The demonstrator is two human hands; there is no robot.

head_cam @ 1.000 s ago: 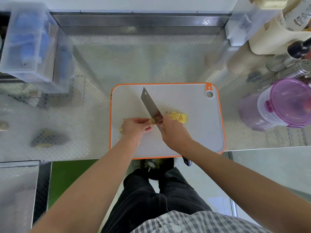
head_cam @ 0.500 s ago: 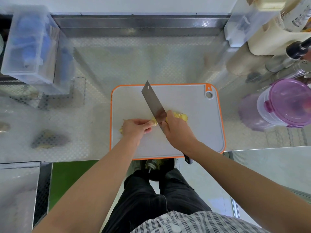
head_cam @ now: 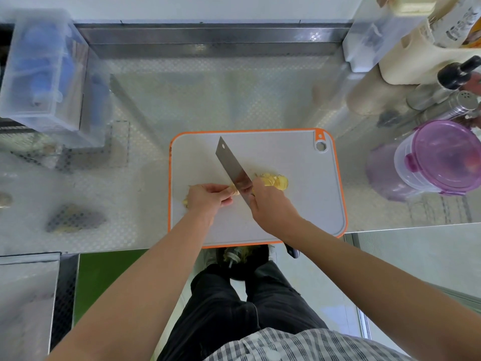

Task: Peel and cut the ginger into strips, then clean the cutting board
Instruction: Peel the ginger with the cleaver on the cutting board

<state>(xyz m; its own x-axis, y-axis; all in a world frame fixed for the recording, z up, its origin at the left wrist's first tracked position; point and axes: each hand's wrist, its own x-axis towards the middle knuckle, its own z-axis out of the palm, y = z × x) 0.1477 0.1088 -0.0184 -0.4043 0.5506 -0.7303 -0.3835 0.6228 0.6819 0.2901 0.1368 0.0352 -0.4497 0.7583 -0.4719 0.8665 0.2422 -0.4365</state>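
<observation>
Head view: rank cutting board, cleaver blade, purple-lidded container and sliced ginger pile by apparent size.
Largest to smallest:
1. cutting board
2. purple-lidded container, cropped by the frame edge
3. cleaver blade
4. sliced ginger pile, partly hidden behind the right hand

Cutting board [head_cam: 299, 204], grey with orange rim: is lying on the steel counter [head_cam: 182, 100].
Left hand [head_cam: 207, 198]: is pinning the ginger [head_cam: 235, 191] to the board.
Right hand [head_cam: 270, 207]: is gripping the cleaver [head_cam: 233, 169], blade against the ginger.
Ginger slices [head_cam: 277, 181]: are lying just right of the blade.
</observation>
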